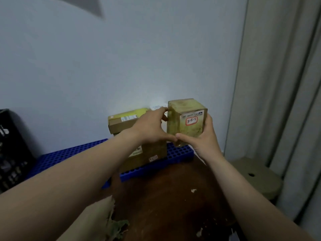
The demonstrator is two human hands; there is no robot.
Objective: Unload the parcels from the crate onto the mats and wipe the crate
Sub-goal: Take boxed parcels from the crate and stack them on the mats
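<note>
1. The fingers (161, 111) of the left hand (152, 126) curl over the upper left edge of a small parcel (186, 121). The thumb runs along the parcel's lower left side.
2. The fingers (209, 120) of the right hand (205, 139) wrap up its right side, and the thumb lies under the near bottom corner. The 2 thumb tips meet there.
3. Both hands grasp the small parcel, which is wrapped in yellowish tape and tilted. A white label (192, 120) with a red-outlined box faces the camera.
4. The small parcel is held over the right end of a blue mat (180, 153) with a grid of round holes. Whether its bottom corner touches the mat cannot be told.
5. Just left of it, behind the left hand, 2 more parcels stand on the mat. A large box (149, 154) is at the bottom, and a flat parcel (124, 120) with yellow tape is on top.
6. The mat lies against a pale wall (121, 58), on a dark brown surface (173, 197).
7. A black crate (12, 153) stands at the left edge, well apart from the hands.
8. On the right are a round beige stool (255, 176) and a grey curtain (281, 84).
9. Torn cardboard (102, 218) shows under the left forearm.
</note>
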